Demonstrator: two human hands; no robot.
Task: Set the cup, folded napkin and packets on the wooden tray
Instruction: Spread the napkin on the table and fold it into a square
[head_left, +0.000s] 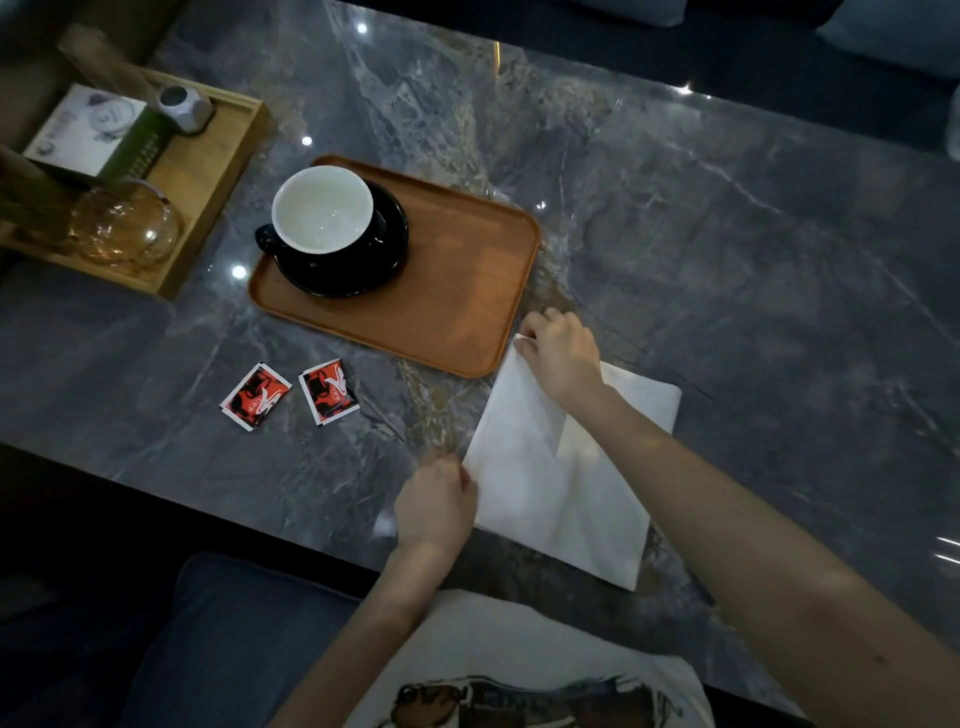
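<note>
Nearest the person, the left hand (435, 506) pinches the near-left corner of the white napkin (540, 483), its grip closed on the paper's edge, while the right hand (563, 356) reaches across and clamps its grip on the far corner, just beside the tray's near-right corner. The napkin lies flat on the dark marbled tabletop (727, 234), partly folded, with a lighter flap showing under the right forearm. It looks thin, limp and very light, so it would likely sag or unfold if lifted by one point; holding it at corners or along a creased edge seems the safest way to keep the fold. Further left, two red-and-black packets (290, 396) lie side by side on the tabletop, apart from the tray; they appear flat and light and probably need a fingertip pinch at an edge. Beyond them sits the wooden tray (467, 291), carrying the cup (322, 209) on a black saucer (353, 275) at its left end; the right half is bare. The cup looks ceramic, hence breakable.
</note>
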